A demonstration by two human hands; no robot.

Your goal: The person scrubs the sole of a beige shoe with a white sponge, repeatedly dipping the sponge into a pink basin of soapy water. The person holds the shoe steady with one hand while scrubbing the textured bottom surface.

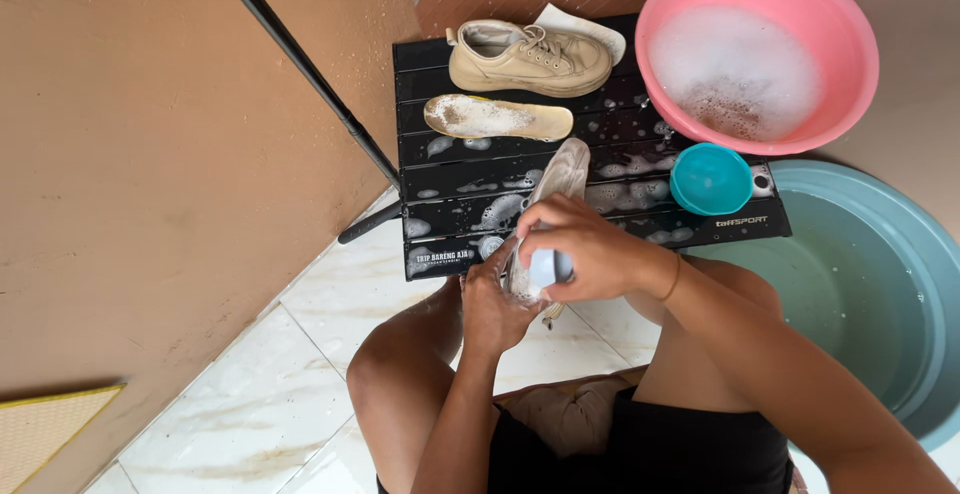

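Note:
My left hand (490, 304) grips a soapy beige shoe (562, 172) from below, its toe resting on the black slatted table (520, 224). My right hand (585, 249) holds a pale blue brush (548, 268) pressed against the shoe's side. A second beige shoe (528, 58) lies on its side at the far end of the table. Just in front of it lies a sudsy insole (497, 117). A small teal cup (711, 178) sits on the table's right part.
A pink basin (858, 64) of foamy water stands at the table's far right. A large grey-green tub (880, 284) with water sits on the right. A black pole (300, 64) leans along the tan wall. White floor tiles lie under my knees.

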